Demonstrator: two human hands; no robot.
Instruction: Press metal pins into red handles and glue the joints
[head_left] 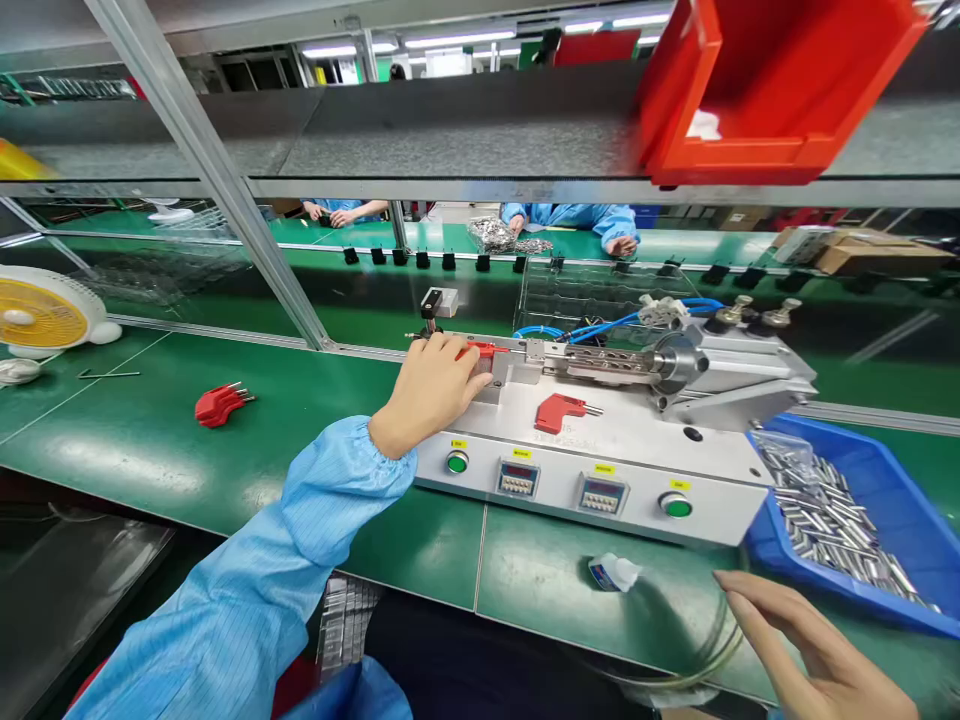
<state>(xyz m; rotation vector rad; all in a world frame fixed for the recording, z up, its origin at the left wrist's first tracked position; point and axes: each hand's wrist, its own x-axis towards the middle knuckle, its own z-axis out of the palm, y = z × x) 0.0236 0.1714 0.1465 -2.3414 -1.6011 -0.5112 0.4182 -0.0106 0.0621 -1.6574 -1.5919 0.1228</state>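
My left hand (435,392), in a blue sleeve, lies over the left end of a bench machine (480,452). Its fingers curl over a red plastic part (486,350) seated in the metal fixture; the fingertips are partly hidden. On the machine's top plate rests another red plastic piece (556,412) with metal pins pointing right. My right hand (817,650) is at the lower right with fingers stretched out, and I see nothing held. It is nearest a blue bin (896,490) of short metal pins (825,515) and a small white bottle (615,573) lying on its side.
Red pieces with pins (219,404) and a hex key (109,375) lie on the green bench at left, near a yellow-and-white fan (52,310). A slanting metal post (217,180) and a shelf with a red bin (780,100) stand ahead. Co-workers' hands (621,245) show beyond.
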